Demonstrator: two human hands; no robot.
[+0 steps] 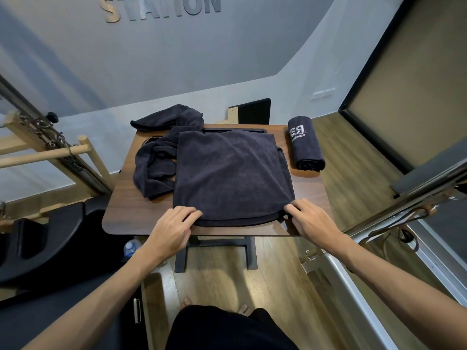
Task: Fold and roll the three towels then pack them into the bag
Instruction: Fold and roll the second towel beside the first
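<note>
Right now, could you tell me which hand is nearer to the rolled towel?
Right. The right hand pinches the folded towel's near right corner, just below the rolled towel; the left hand holds the near left corner, across the table.

Wall sign, top of frame: "STATION". Rolled towel, right of centre: white letters "ER", mirrored; smaller line illegible.
</note>
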